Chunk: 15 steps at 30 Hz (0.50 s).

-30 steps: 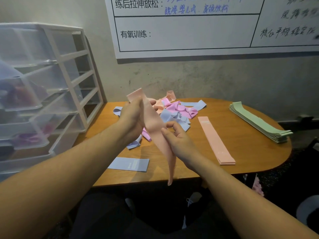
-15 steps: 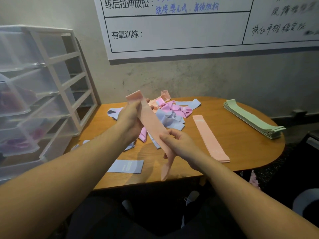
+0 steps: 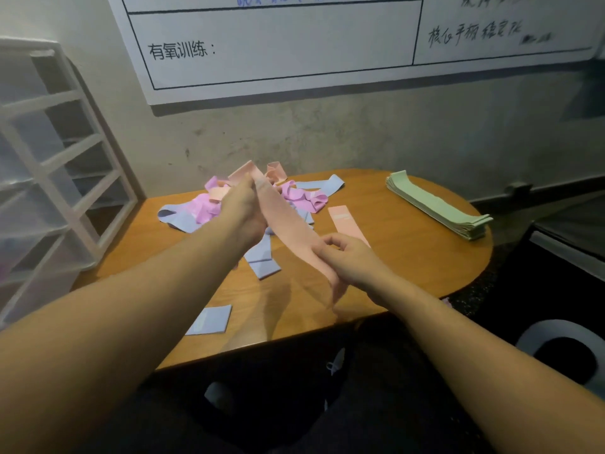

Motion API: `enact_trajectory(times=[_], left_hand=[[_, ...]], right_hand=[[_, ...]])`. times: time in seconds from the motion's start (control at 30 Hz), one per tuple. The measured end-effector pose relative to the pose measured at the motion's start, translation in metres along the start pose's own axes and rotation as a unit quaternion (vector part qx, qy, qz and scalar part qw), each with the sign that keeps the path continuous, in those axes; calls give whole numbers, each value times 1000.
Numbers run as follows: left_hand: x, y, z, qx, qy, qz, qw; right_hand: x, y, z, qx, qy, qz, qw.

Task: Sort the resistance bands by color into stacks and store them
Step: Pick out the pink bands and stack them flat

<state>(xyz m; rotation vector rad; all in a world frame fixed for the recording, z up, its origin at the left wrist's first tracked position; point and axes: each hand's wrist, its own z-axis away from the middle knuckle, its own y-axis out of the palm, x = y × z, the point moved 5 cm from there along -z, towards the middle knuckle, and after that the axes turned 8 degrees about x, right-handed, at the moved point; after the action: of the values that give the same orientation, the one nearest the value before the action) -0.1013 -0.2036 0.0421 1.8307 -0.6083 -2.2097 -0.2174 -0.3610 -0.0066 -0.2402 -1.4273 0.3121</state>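
Head camera: your right hand (image 3: 352, 257) pinches the lower end of a peach resistance band (image 3: 288, 224), your left hand (image 3: 244, 208) grips its top, above the wooden table (image 3: 409, 257). Pull it flat, untwisted, then square it onto the peach stack (image 3: 343, 221) beyond; the green stack (image 3: 438, 204) lies farther right.

Resistance bands, part sorted by colour

Peach band (image 3: 288, 231) stretched diagonally mid-frame; green stack (image 3: 438, 206) lies flat upper right; pink, lilac and peach tangle (image 3: 304, 199) heaped at centre; peach stack (image 3: 343, 221) just right of it.

Loose bands (image 3: 252, 204) mid-table (image 3: 409, 267) — stack (image 3: 438, 204) right, drawer unit (image 3: 59, 178) left
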Motion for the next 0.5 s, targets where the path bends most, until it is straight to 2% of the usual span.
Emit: enact_trajectory(times=[0.1, 0.27, 0.5], left_hand=[[13, 19, -17, -2, -7, 15, 1000], [26, 45, -48, -62, 4, 32, 998], [56, 68, -75, 6, -20, -71, 997]], right_hand=[[-10, -20, 1, -23, 15, 17, 999], [-33, -51, 3, -31, 29, 40, 998], [-64, -80, 5, -14, 101, 49, 994]])
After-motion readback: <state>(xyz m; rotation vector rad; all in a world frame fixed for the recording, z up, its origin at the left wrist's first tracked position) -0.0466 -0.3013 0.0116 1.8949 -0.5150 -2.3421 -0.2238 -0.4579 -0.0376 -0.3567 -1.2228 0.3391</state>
